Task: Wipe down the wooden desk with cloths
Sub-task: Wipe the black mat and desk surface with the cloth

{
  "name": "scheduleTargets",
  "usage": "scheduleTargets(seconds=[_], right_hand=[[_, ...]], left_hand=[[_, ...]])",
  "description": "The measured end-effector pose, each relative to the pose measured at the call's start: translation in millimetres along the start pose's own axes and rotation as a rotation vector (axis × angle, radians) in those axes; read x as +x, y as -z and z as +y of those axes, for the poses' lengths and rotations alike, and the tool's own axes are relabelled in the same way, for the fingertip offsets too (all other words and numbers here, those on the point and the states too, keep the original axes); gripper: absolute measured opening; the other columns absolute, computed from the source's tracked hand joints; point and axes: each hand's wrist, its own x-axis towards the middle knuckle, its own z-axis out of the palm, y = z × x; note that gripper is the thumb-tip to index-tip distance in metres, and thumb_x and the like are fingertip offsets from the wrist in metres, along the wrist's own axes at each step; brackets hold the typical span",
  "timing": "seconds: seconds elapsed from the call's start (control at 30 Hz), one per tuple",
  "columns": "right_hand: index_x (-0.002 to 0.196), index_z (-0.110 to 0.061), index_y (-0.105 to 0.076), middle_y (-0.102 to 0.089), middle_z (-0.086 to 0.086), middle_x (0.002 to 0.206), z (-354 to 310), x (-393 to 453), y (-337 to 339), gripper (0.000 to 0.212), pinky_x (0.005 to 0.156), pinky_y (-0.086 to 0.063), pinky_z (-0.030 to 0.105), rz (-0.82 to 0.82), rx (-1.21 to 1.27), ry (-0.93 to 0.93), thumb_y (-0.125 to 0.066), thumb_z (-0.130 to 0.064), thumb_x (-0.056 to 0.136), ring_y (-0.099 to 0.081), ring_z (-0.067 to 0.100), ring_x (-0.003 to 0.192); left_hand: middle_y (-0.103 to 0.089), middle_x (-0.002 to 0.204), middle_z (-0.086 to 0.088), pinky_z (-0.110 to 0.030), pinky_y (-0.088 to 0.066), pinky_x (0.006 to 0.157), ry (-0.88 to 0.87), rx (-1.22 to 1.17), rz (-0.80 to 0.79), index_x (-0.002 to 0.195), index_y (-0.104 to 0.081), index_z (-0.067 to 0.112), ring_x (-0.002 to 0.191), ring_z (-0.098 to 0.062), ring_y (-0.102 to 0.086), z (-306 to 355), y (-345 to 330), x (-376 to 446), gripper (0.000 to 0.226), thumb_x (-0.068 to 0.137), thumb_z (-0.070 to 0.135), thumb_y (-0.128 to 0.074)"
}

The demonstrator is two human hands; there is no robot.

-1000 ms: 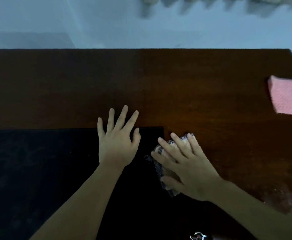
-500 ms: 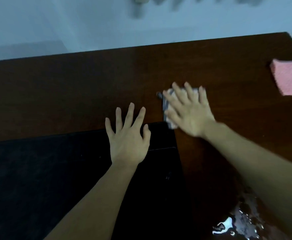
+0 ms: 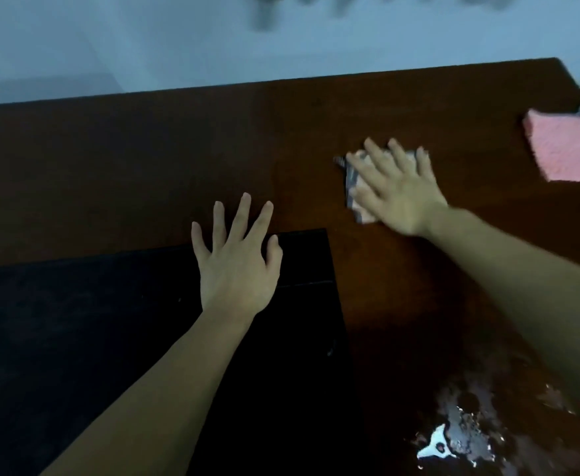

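Head view: pressed flat under the right hand (image 3: 397,192), fingers spread and gripping nothing, a small folded grey-and-white patterned cloth (image 3: 353,187) lying on the dark brown wooden desk (image 3: 144,166), right of centre and nearer the far edge than the near one. Left hand (image 3: 237,266) likewise laid open and splayed, palm down, on the far right corner of a black rectangular mat (image 3: 75,338), fingertips reaching onto bare wood, holding nothing. Toward the far right corner, well apart from the working hand, a pink square textured cloth (image 3: 567,149), untouched, something dark and metallic just behind it, too cropped to name.

Judged soft, thin and light, that patterned cloth: apt to bunch or slip out from under the palm unless kept pinned by flat pressure over its middle, with a pinch at a folded edge the likelier way to lift it. Polished wood likely slick beneath it. Pink cloth looking thicker and more plush, easily taken by any free corner.

Open room wide across the far strip of the desk, bare from the left edge to the cloth; far edge running close against a pale wall. Mat border a raised lip to catch on along the near left. Glossy patch (image 3: 460,434) near the near right corner, wet or merely reflective, cannot tell
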Motion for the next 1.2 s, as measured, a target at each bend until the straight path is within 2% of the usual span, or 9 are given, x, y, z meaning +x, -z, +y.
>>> scheduleTargets(seconds=[0.17, 0.27, 0.37, 0.47, 0.63, 0.9, 1.0, 1.13, 1.2], right_hand=[[0.158, -0.045, 0.014, 0.016, -0.004, 0.169, -8.1, -10.3, 6.0, 0.064, 0.12, 0.009, 0.062, -0.026, 0.0, -0.017, -0.001, -0.065, 0.099, 0.016, 0.031, 0.155], [0.158, -0.04, 0.014, 0.012, 0.001, 0.17, -31.6, -75.0, -15.0, 0.07, 0.119, 0.002, 0.067, -0.014, -0.076, 0.135, 0.007, -0.064, 0.093, 0.01, 0.036, 0.155], [0.162, -0.036, -0.014, -0.012, 0.004, 0.169, -35.4, -136.7, -34.8, 0.066, 0.118, -0.01, 0.069, -0.028, -0.045, 0.358, -0.012, -0.064, 0.102, -0.01, 0.039, 0.155], [0.161, -0.041, -0.011, -0.005, -0.003, 0.17, -12.7, -147.6, -38.7, 0.065, 0.12, -0.001, 0.062, -0.079, -0.031, 0.491, -0.015, -0.069, 0.103, 0.0, 0.033, 0.156], [0.155, -0.049, 0.019, 0.021, -0.009, 0.167, 34.6, -67.0, -19.0, 0.071, 0.12, 0.013, 0.059, 0.001, -0.048, 0.278, 0.008, -0.072, 0.089, 0.021, 0.028, 0.154], [0.157, -0.046, 0.012, 0.016, -0.005, 0.169, 60.1, 4.4, 5.4, 0.064, 0.12, 0.012, 0.061, -0.009, -0.021, 0.1, -0.005, -0.067, 0.099, 0.017, 0.03, 0.154], [0.156, -0.045, 0.017, 0.017, -0.003, 0.169, 43.7, -51.6, -6.8, 0.064, 0.119, 0.01, 0.064, -0.035, -0.073, 0.252, 0.0, -0.066, 0.098, 0.017, 0.032, 0.154], [0.161, -0.041, -0.008, -0.004, 0.0, 0.171, 41.5, -134.4, -31.4, 0.065, 0.12, -0.003, 0.067, -0.095, -0.09, 0.62, -0.016, -0.069, 0.102, -0.002, 0.037, 0.156], [0.161, -0.042, -0.007, 0.0, -0.002, 0.17, 54.5, -133.0, -34.9, 0.066, 0.12, 0.003, 0.065, -0.1, -0.118, 0.72, -0.018, -0.07, 0.102, 0.002, 0.035, 0.156]], left_hand=[[0.004, 0.17, 0.011, -0.057, 0.009, 0.123, 0.013, 0.003, -0.003, 0.16, -0.007, 0.043, 0.156, -0.025, 0.013, 3.9, -0.3, 0.8, 0.058, 0.105, 0.051, -0.021], [0.002, 0.17, 0.01, -0.061, 0.01, 0.121, 0.019, 0.051, 0.005, 0.161, -0.007, 0.041, 0.156, -0.026, 0.011, 6.5, 1.3, -0.1, 0.059, 0.105, 0.05, -0.02], [-0.002, 0.17, 0.008, -0.065, 0.009, 0.12, 0.029, 0.07, 0.016, 0.162, -0.009, 0.04, 0.156, -0.029, 0.01, 12.6, 4.8, -0.6, 0.059, 0.105, 0.045, -0.027], [-0.007, 0.17, 0.007, -0.066, 0.008, 0.12, 0.017, 0.045, 0.042, 0.161, -0.014, 0.037, 0.157, -0.029, 0.007, 31.2, 8.1, 0.7, 0.061, 0.104, 0.04, -0.035], [-0.003, 0.17, 0.011, -0.06, 0.011, 0.121, 0.081, -0.076, 0.002, 0.16, -0.01, 0.041, 0.156, -0.025, 0.01, 82.6, -3.4, 16.1, 0.059, 0.106, 0.043, -0.033], [-0.002, 0.17, 0.01, -0.05, 0.007, 0.125, 0.092, -0.058, 0.019, 0.16, -0.015, 0.043, 0.157, -0.022, 0.008, 98.3, -19.9, 15.4, 0.055, 0.105, 0.045, -0.024], [-0.002, 0.17, 0.01, -0.05, 0.005, 0.126, 0.104, -0.05, 0.002, 0.16, -0.015, 0.044, 0.157, -0.022, 0.007, 100.1, -16.4, 16.5, 0.055, 0.106, 0.045, -0.026], [-0.006, 0.17, 0.009, -0.05, 0.004, 0.126, 0.09, -0.071, 0.044, 0.16, -0.02, 0.041, 0.157, -0.022, 0.005, 101.6, -17.4, 13.0, 0.055, 0.106, 0.043, -0.026], [-0.008, 0.17, 0.008, -0.05, 0.003, 0.126, 0.086, -0.068, 0.061, 0.16, -0.021, 0.04, 0.157, -0.023, 0.004, 101.4, -18.7, 12.0, 0.054, 0.106, 0.042, -0.028]])
